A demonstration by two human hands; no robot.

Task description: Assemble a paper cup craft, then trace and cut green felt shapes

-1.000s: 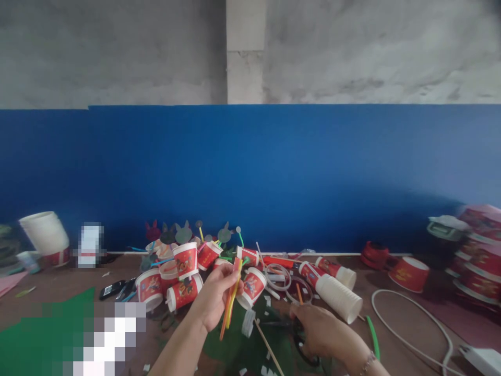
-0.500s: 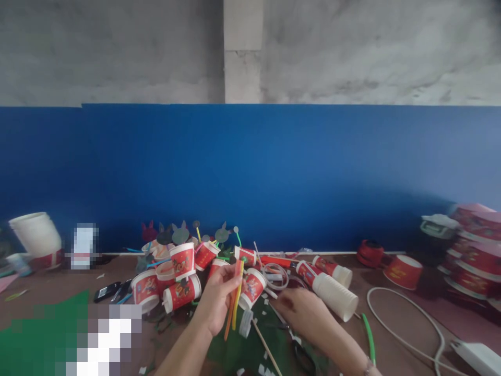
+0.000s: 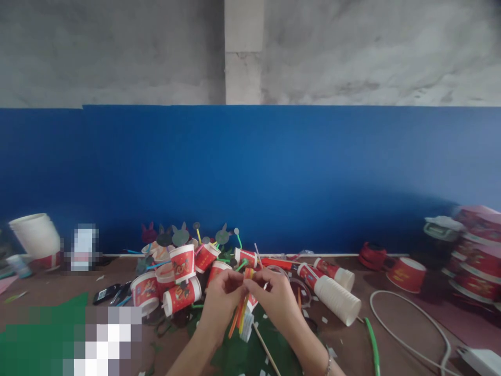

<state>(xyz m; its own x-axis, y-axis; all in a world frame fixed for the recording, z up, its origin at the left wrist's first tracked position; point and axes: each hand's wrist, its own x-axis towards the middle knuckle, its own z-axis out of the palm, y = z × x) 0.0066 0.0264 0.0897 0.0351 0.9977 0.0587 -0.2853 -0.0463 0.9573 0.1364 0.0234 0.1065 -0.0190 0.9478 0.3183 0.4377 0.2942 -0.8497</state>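
Observation:
My left hand (image 3: 219, 300) pinches a small bunch of orange and yellow drinking straws (image 3: 234, 321). The straws hang downward between the two hands, their tops just showing above the fingertips. My right hand (image 3: 277, 296) meets them from the other side, thumb and fingers closed at the upper ends. Just below the straws lies a pale striped bundle (image 3: 246, 328). A thin wooden stick (image 3: 266, 347) slants across dark green paper (image 3: 230, 360) under the hands. A red paper cup behind the fingers is mostly hidden.
Red-and-white paper cups (image 3: 182, 295) crowd the left-centre, with animal-shaped cutouts (image 3: 181, 234) behind them. A stack of white cups (image 3: 337, 300) lies to the right. Further right are a white cable (image 3: 407, 300), a green tube (image 3: 372, 344) and piled red tubs (image 3: 479, 266). Paper scraps litter the tabletop.
My right hand has come left and up from the tabletop to the straws in my left hand. The scissors seen beside it are now mostly covered by my right forearm.

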